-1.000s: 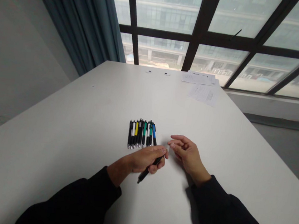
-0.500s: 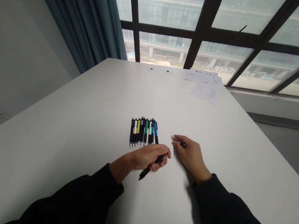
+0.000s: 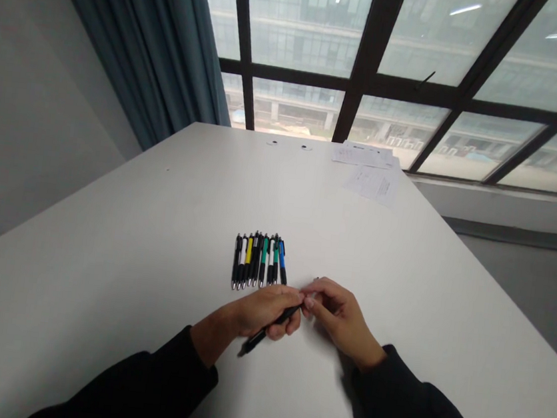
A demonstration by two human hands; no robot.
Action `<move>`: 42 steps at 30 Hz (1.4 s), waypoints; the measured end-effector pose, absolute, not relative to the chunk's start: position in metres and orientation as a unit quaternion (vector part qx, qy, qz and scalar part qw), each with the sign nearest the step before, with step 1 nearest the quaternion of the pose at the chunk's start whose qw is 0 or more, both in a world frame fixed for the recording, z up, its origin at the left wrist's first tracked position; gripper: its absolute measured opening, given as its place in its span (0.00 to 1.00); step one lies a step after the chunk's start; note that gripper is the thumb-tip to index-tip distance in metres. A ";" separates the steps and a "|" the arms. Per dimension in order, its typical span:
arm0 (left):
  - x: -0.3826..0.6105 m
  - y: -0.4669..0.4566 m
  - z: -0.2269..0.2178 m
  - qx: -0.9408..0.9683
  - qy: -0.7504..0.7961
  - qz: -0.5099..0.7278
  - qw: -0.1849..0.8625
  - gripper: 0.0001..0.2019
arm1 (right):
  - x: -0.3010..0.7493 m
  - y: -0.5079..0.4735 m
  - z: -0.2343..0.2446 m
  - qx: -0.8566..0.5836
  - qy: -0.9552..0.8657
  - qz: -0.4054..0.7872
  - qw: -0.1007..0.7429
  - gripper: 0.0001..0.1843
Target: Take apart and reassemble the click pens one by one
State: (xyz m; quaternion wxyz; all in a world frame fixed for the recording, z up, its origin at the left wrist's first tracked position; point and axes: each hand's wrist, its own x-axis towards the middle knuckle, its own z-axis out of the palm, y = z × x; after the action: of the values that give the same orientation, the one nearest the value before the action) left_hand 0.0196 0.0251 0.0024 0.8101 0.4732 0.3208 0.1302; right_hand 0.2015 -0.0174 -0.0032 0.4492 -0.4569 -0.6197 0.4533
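Observation:
My left hand (image 3: 262,309) is wrapped round a black pen (image 3: 254,342), which slants so that its thicker end points down toward me. The pen's other end lies at the fingertips of my right hand (image 3: 344,318). Those fingers are pinched together and meet my left thumb there; whatever small thing is between them is hidden. Just beyond my left hand, a row of several pens (image 3: 263,261) lies side by side on the white table, with black, white, yellow, green and blue barrels. The blue pen (image 3: 282,253) at the right end leans slightly.
The white table (image 3: 155,235) stretches away to a window with dark frames (image 3: 358,64). Printed papers (image 3: 370,179) lie at its far right corner. Two small dark marks (image 3: 304,147) show near the far edge. A blue curtain (image 3: 175,56) hangs at the left.
My right hand has moved left to meet the end of the pen, closing the gap between the hands. The pen stays in my left hand. The view has tilted up slightly.

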 end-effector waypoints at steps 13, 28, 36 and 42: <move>0.016 0.026 0.001 0.511 0.322 0.098 0.791 0.15 | 0.208 -0.018 0.000 -0.456 -0.672 0.441 0.382 0.08; 0.016 0.027 0.002 0.554 0.282 0.083 0.779 0.11 | 0.238 -0.008 -0.015 -0.583 -0.635 0.300 0.409 0.13; 0.015 0.027 0.000 0.559 0.278 0.088 0.776 0.11 | 0.228 -0.005 -0.017 -0.596 -0.710 0.170 0.333 0.08; 0.017 0.026 -0.001 0.542 0.282 0.083 0.787 0.09 | 0.229 -0.005 -0.017 -0.611 -0.698 0.161 0.338 0.08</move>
State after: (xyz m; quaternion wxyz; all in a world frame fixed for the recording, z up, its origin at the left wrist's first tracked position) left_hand 0.0166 0.0264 -0.0012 0.7875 0.5416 0.2821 0.0829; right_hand 0.2287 -0.0049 -0.0166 0.3380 -0.6109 -0.6976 0.1607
